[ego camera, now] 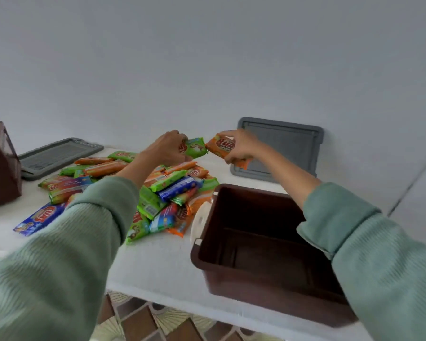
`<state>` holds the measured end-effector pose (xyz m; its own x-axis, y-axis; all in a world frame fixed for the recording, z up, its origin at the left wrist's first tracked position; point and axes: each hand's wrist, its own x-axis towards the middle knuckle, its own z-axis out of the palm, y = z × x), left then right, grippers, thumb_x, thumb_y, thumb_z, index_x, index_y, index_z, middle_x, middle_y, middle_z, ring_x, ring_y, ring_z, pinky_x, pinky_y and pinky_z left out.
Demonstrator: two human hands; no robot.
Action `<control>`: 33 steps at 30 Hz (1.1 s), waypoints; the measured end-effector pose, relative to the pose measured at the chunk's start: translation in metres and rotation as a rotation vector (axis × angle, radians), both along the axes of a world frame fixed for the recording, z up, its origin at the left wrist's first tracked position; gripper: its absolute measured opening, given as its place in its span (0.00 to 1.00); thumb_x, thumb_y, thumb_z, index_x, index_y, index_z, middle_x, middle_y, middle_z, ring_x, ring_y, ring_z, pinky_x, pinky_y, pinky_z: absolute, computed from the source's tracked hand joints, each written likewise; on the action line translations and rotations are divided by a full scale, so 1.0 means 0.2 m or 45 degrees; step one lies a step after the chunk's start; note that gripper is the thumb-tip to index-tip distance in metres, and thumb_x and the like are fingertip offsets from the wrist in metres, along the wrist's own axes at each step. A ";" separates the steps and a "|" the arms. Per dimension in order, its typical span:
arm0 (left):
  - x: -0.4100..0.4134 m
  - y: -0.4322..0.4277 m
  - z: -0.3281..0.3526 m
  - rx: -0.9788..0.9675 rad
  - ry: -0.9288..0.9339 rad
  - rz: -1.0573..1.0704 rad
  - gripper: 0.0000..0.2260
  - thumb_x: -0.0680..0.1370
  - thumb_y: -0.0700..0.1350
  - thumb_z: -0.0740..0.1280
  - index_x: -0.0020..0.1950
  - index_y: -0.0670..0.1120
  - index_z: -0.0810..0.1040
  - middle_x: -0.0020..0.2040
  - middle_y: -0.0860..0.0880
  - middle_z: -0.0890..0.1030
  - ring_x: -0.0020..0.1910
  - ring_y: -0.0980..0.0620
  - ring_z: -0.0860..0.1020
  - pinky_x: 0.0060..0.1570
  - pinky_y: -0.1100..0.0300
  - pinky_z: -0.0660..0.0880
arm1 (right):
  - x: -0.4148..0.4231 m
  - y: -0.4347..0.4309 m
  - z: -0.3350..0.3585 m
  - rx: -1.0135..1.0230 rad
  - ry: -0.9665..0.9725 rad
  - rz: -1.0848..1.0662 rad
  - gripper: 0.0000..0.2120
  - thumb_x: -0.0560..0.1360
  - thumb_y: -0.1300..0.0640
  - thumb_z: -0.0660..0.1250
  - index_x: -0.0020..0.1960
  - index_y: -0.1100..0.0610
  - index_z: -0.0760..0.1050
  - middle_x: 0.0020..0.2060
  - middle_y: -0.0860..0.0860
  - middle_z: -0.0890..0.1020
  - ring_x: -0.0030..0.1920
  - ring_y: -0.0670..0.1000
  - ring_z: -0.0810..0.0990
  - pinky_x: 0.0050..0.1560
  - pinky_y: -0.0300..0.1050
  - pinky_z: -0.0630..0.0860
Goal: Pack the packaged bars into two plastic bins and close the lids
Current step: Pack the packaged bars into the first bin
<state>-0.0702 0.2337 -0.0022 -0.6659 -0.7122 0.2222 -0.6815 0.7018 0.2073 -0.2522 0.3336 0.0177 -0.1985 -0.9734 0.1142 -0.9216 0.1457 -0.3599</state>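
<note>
Left hand [169, 147] and right hand [240, 147] half-cover gripped bars [196, 147].

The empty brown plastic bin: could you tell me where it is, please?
In the head view the empty brown plastic bin stands front right on the white table, beside the pile of packaged bars, before the leaning grey plastic lid.

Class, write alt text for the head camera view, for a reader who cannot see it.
The left hand grips a green bar and the right hand an orange bar, above a pile of packaged bars on a white table. An open brown bin stands to the right, with a grey lid behind it.
</note>
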 end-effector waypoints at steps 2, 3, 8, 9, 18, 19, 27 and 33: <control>-0.08 0.16 0.03 0.011 -0.020 -0.122 0.30 0.67 0.56 0.71 0.62 0.40 0.75 0.55 0.40 0.77 0.54 0.43 0.75 0.53 0.53 0.70 | -0.08 0.24 0.03 0.035 -0.061 -0.032 0.39 0.65 0.60 0.75 0.72 0.50 0.64 0.65 0.54 0.73 0.60 0.54 0.75 0.46 0.43 0.75; -0.13 0.25 0.03 0.023 -0.028 -0.185 0.28 0.68 0.55 0.73 0.62 0.40 0.75 0.55 0.41 0.78 0.54 0.44 0.75 0.54 0.54 0.70 | -0.12 0.37 0.03 0.060 -0.071 -0.039 0.39 0.65 0.60 0.75 0.72 0.50 0.63 0.65 0.54 0.72 0.60 0.55 0.75 0.43 0.44 0.75; -0.28 0.59 0.01 0.055 -0.168 -0.428 0.28 0.65 0.53 0.77 0.61 0.43 0.77 0.55 0.46 0.80 0.51 0.51 0.76 0.50 0.62 0.69 | -0.25 0.80 -0.07 0.245 0.001 -0.046 0.40 0.64 0.60 0.76 0.71 0.49 0.63 0.65 0.54 0.72 0.62 0.55 0.72 0.44 0.41 0.71; -0.30 0.64 -0.01 0.070 -0.198 -0.472 0.29 0.66 0.53 0.76 0.62 0.43 0.76 0.56 0.47 0.79 0.52 0.52 0.76 0.50 0.64 0.68 | -0.26 0.86 -0.10 0.283 -0.028 -0.049 0.40 0.64 0.60 0.76 0.71 0.49 0.63 0.65 0.54 0.72 0.62 0.55 0.72 0.41 0.39 0.73; -0.56 0.78 -0.31 0.024 -0.655 -0.639 0.30 0.67 0.56 0.74 0.66 0.46 0.73 0.61 0.48 0.77 0.59 0.49 0.74 0.59 0.58 0.68 | -0.32 0.99 -0.44 0.452 0.192 -0.069 0.39 0.64 0.57 0.76 0.71 0.56 0.64 0.65 0.54 0.73 0.64 0.53 0.73 0.63 0.46 0.71; -0.57 0.76 -0.34 0.033 -0.667 -0.630 0.30 0.67 0.55 0.74 0.66 0.46 0.73 0.61 0.48 0.77 0.59 0.49 0.74 0.60 0.57 0.70 | -0.32 0.98 -0.47 0.458 0.211 -0.061 0.38 0.65 0.57 0.76 0.71 0.57 0.65 0.65 0.54 0.73 0.64 0.54 0.73 0.63 0.46 0.71; -0.57 0.71 -0.50 -0.155 -0.744 -0.645 0.31 0.69 0.59 0.71 0.68 0.47 0.72 0.62 0.48 0.76 0.61 0.49 0.72 0.56 0.54 0.72 | -0.32 0.90 -0.61 0.552 0.593 0.127 0.23 0.72 0.58 0.69 0.66 0.61 0.70 0.59 0.58 0.74 0.59 0.57 0.75 0.55 0.46 0.72; -0.56 0.73 -0.50 -0.212 -0.759 -0.693 0.28 0.70 0.58 0.71 0.65 0.44 0.74 0.61 0.46 0.74 0.57 0.46 0.75 0.51 0.56 0.72 | -0.31 0.88 -0.63 0.619 0.634 0.069 0.18 0.75 0.62 0.64 0.64 0.63 0.71 0.63 0.60 0.68 0.55 0.60 0.77 0.53 0.50 0.75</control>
